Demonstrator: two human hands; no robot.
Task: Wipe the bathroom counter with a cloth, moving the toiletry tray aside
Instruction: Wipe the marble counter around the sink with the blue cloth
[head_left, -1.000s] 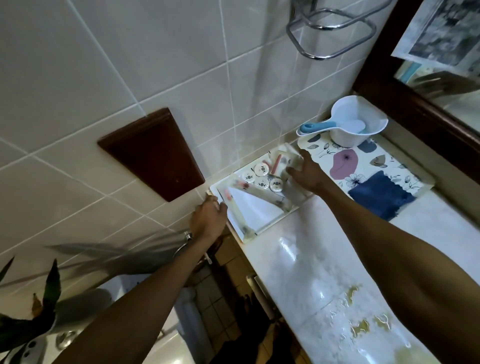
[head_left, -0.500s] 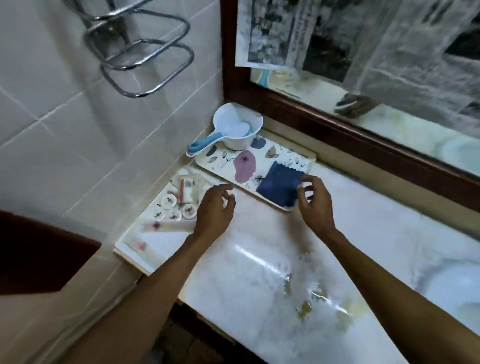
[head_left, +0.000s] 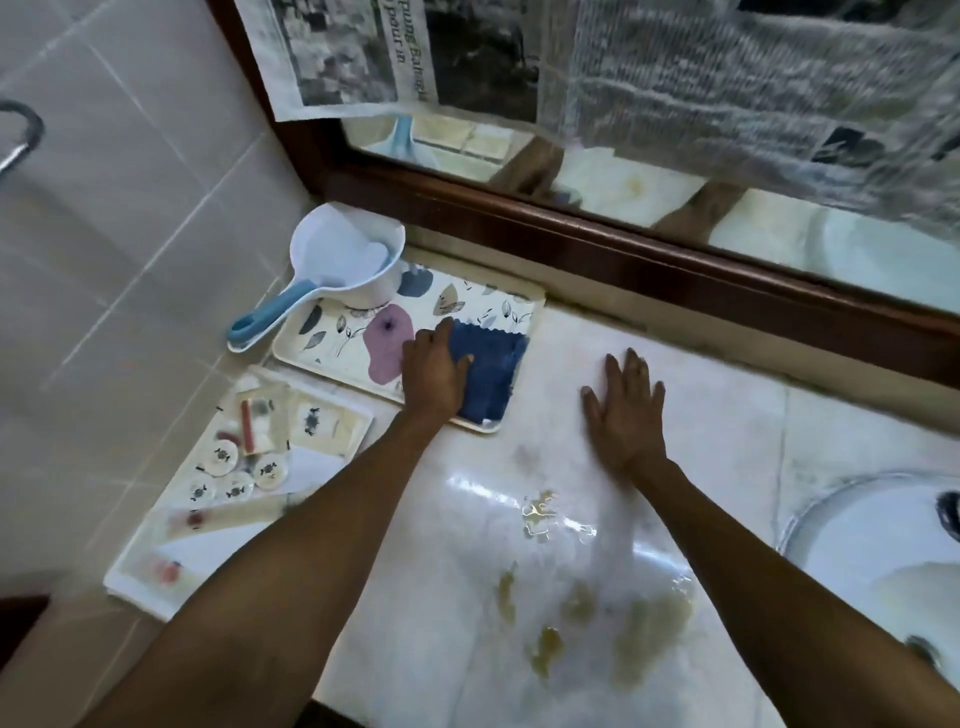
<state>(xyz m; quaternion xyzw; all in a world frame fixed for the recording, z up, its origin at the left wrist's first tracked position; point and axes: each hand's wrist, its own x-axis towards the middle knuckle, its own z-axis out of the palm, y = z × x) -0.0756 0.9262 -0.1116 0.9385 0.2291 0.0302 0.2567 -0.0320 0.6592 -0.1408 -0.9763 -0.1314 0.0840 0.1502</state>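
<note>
A dark blue cloth (head_left: 491, 374) lies on the right end of a floral tray (head_left: 332, 343) at the back of the white marble counter (head_left: 727, 415). My left hand (head_left: 434, 374) rests on the cloth's left edge with fingers curled onto it. Flat on the bare counter to the right of the tray lies my right hand (head_left: 626, 410), fingers spread, holding nothing. The white toiletry tray (head_left: 135, 582) with small round containers and sachets sits against the tiled wall at the left. Brownish wet stains (head_left: 639, 639) spread over the counter near the front.
A white scoop with a blue handle (head_left: 343, 260) stands in the back corner, partly on the floral tray. The sink basin (head_left: 872, 551) is at the right. A wooden-framed mirror (head_left: 675, 260) with newspaper (head_left: 353, 52) stuck on it runs along the back.
Both hands left the toiletry tray by the wall. My left hand has crossed onto the blue cloth, and my right hand has come down flat on the counter to its right.
</note>
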